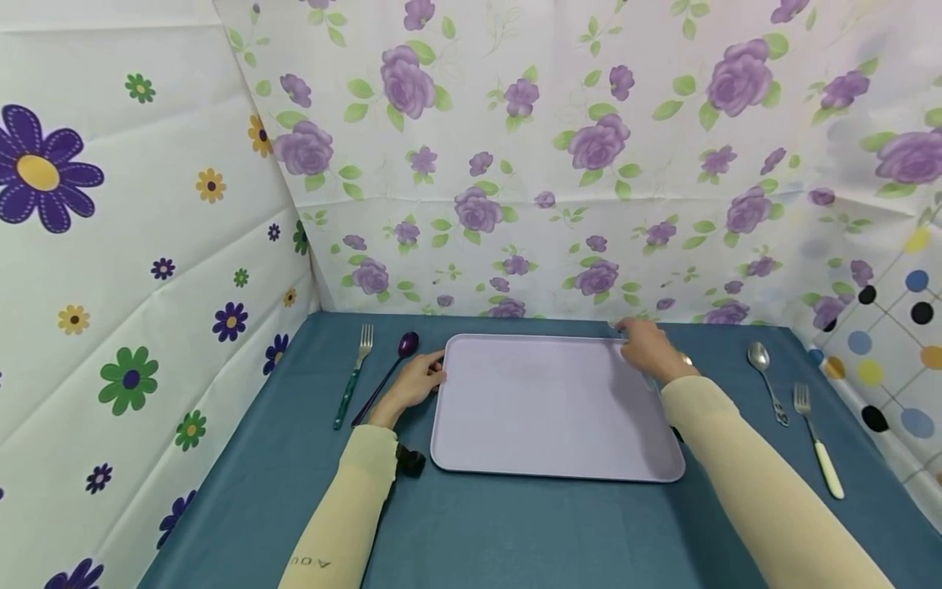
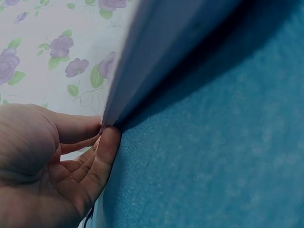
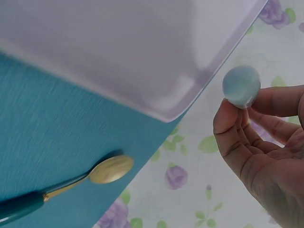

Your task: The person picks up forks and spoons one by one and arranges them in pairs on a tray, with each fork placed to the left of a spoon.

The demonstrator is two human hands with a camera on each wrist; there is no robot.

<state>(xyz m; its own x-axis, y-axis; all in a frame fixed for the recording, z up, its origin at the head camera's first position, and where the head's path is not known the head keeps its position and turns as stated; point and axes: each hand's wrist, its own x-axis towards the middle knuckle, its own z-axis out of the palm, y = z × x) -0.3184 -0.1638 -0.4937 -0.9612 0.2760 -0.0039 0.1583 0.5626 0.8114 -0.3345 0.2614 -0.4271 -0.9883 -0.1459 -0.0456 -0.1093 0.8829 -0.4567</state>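
Two hands flank a smooth, round-cornered lilac tray point(image 1: 552, 409) lying flat on the teal cloth surface point(image 1: 515, 532). Left hand point(image 1: 418, 383) touches its left rim, fingers loosely spread; farther back, right hand point(image 1: 648, 348) pinches a small pale glassy ball point(image 3: 241, 86).

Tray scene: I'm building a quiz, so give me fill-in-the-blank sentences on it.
The left hand touches the tray on its ___ edge.
The right hand pinches a small pale ___.
Beside the green-handled fork lies a ___ spoon.
Missing words: left; ball; purple.
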